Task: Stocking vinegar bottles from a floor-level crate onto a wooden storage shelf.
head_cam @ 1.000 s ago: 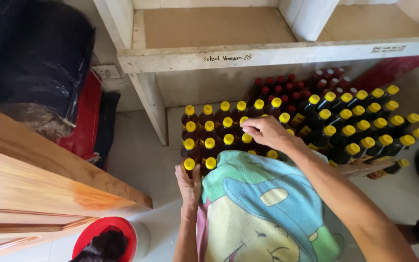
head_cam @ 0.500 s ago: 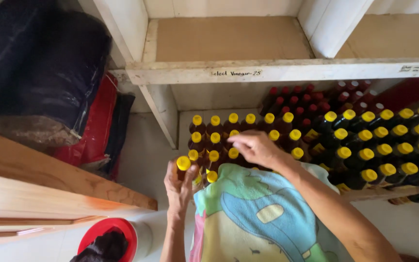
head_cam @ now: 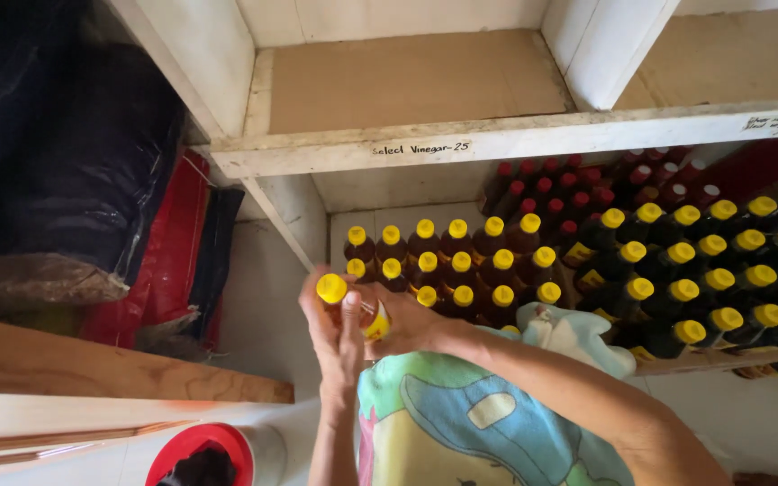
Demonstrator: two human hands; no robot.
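Note:
My left hand is raised in front of the low shelf and grips a brown bottle with a yellow cap. Pressed against it, my right hand holds a second yellow-capped bottle, tilted, with most of its body hidden by my fingers. Just behind my hands, several more brown yellow-capped bottles stand in rows on the floor under the shelf.
A white wooden shelf with a brown board top hangs over the bottles. Darker yellow-capped bottles stand at the right and red-capped bottles behind. A black bag, wooden planks and a red-lidded container lie at the left.
My left hand lifted a yellow-capped bottle from the rows. My right hand drew back from the rows with another bottle and met the left hand.

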